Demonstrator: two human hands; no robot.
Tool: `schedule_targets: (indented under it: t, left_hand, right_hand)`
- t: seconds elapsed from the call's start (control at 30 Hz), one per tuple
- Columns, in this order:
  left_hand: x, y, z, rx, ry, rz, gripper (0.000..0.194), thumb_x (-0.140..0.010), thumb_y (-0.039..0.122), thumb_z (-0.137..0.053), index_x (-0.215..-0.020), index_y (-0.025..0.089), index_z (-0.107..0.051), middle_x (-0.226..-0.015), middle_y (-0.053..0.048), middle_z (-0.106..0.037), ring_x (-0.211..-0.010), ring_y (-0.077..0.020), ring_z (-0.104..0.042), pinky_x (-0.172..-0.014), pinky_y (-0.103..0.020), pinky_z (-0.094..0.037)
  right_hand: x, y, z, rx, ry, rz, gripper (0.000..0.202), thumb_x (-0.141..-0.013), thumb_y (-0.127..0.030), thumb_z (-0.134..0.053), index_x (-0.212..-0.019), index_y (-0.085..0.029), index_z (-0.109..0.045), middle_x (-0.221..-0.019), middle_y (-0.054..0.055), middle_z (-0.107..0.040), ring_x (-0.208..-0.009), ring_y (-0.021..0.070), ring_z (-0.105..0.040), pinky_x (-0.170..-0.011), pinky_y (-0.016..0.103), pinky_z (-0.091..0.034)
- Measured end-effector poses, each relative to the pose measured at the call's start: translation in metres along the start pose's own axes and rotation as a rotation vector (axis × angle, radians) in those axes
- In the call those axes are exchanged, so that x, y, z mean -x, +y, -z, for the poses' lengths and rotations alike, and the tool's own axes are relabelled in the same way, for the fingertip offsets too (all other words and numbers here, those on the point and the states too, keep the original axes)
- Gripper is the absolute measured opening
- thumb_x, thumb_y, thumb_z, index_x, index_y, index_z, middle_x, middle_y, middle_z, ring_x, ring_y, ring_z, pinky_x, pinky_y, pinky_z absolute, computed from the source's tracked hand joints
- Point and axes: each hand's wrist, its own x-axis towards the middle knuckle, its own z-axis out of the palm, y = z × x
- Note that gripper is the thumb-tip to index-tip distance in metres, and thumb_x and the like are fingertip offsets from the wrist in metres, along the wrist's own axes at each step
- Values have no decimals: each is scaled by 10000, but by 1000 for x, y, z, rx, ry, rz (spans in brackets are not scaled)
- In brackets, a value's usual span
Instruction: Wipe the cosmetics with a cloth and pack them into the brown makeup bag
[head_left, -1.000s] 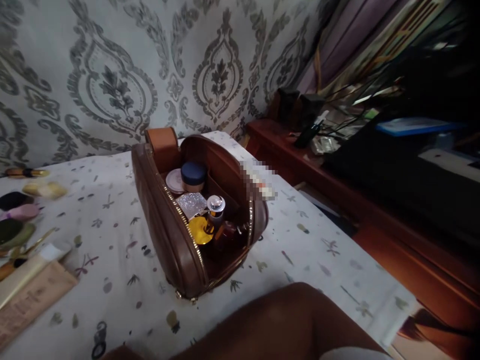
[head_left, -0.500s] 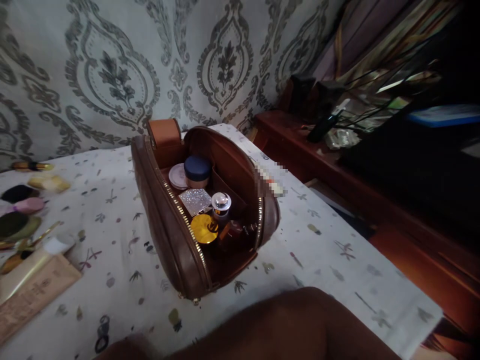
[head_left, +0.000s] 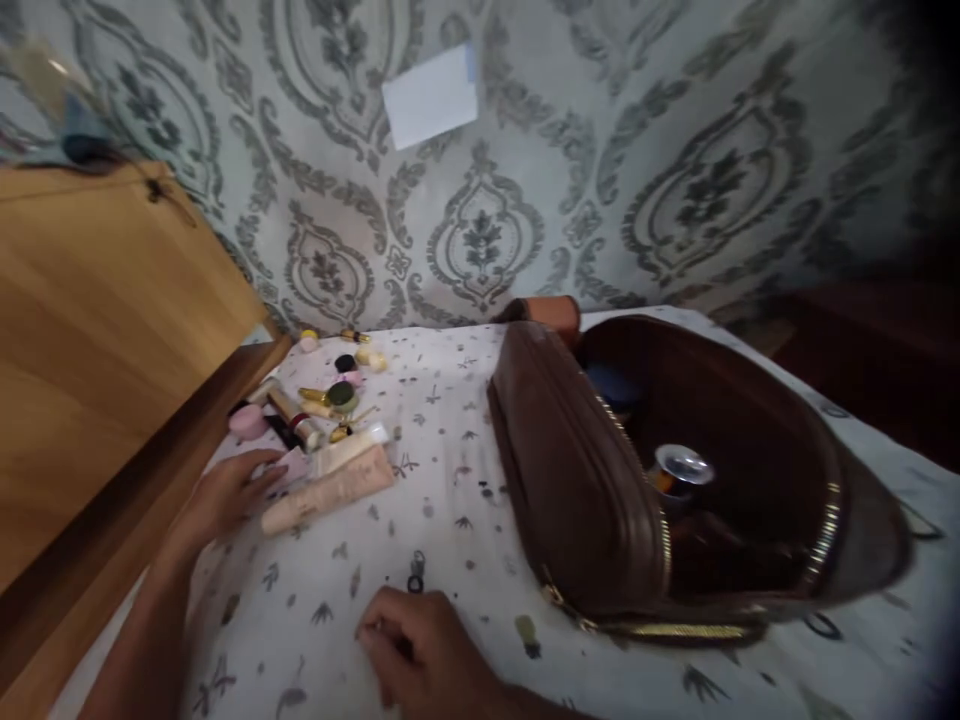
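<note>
My left hand (head_left: 227, 492) reaches over the cloth at the left, its fingers apart and stretched towards a small pale pink item (head_left: 293, 467). The fingertips are at its edge; blur hides whether they touch it. Beside it lie a peach squeeze tube (head_left: 330, 492) and a paler tube with a white cap (head_left: 351, 449). My right hand (head_left: 420, 645) rests low in the middle, fingers curled in with nothing visible in them. To its right stands a brown cosmetic bag (head_left: 574, 465), unzipped. Inside it are a silver-topped bottle (head_left: 683, 465) and a dark blue lid (head_left: 611, 385).
Several cosmetics lie at the back left, among them a pink round container (head_left: 248, 422), a green-lidded jar (head_left: 342, 397) and a lipstick-like tube (head_left: 294, 418). A wooden panel (head_left: 112, 360) borders the left side. A patterned curtain (head_left: 480, 240) hangs behind the table.
The view has swung left, so the bag now sits at the right. My left hand has come into view at the cosmetics. An arm crossed the bottom before; now my right hand shows there.
</note>
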Motion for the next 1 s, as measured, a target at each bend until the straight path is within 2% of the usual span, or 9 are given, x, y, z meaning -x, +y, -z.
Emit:
schedule_targets:
  t: [0.1,0.17,0.23,0.3,0.43,0.53,0.63,0.83,1.0]
  left_hand:
    - [-3,0,-4,30,52,-20,487,-872,594,-461,-1057,216,-707,-1027,-56,-753,-861,-242,-674,-735,-312,-485]
    - [-5,2,-4,73,163,-32,463,-869,561,-461,-1015,201,-712,-1006,-59,-754,-835,-230,-669,-722,-297,-472]
    - [-3,5,1,116,271,-30,432,-862,536,-479,-965,190,-715,-933,-53,-750,-780,-217,-656,-695,-286,-459]
    - [1,10,7,168,318,-20,403,-862,524,-502,-944,189,-711,-828,-30,-731,-704,-196,-632,-651,-272,-442]
    - [5,26,6,231,260,-91,355,-885,489,-505,-903,194,-702,-810,-17,-725,-681,-181,-626,-647,-267,-448]
    - [-2,43,-4,177,177,-194,299,-927,409,-477,-977,207,-692,-998,-41,-741,-881,-217,-667,-789,-300,-479]
    - [-11,68,-16,-22,67,-270,266,-953,343,-466,-1085,228,-667,-1131,-62,-700,-1027,-239,-646,-868,-330,-478]
    - [-9,115,-28,-190,12,-318,256,-983,363,-459,-1074,220,-650,-1054,-67,-657,-943,-235,-635,-766,-327,-492]
    - [6,121,-35,-258,8,-315,260,-951,412,-535,-1094,209,-612,-1135,-86,-619,-1110,-276,-563,-764,-342,-492]
  right_hand:
    - [2,-2,-1,-10,1,8,180,-843,-228,-471,-676,-191,-528,-457,-50,-482,-404,79,-415,-446,173,-328]
    - [3,-4,-2,-7,14,8,205,-858,-277,-460,-686,-191,-530,-461,-44,-483,-412,83,-407,-447,181,-323]
    - [3,-4,-1,-7,12,8,226,-866,-309,-453,-690,-190,-530,-465,-44,-475,-426,87,-409,-454,187,-320]
    - [2,-5,-1,-3,3,9,229,-867,-315,-453,-691,-190,-529,-468,-45,-467,-441,91,-416,-465,194,-318]
    - [3,-7,0,8,2,21,219,-868,-315,-457,-708,-188,-536,-478,-45,-477,-457,98,-432,-482,205,-320]
    - [4,-7,-1,18,-2,19,225,-874,-323,-455,-712,-187,-533,-479,-44,-481,-460,100,-432,-484,208,-316]
    - [5,-6,-2,40,-8,17,244,-882,-345,-458,-719,-184,-542,-484,-37,-492,-465,103,-430,-481,209,-307]
    - [4,1,-3,80,-11,34,298,-898,-415,-449,-729,-185,-533,-471,-40,-480,-451,105,-422,-480,213,-305]
    - [2,6,-4,97,-12,37,321,-903,-440,-464,-719,-185,-528,-464,-45,-478,-449,99,-422,-484,209,-309]
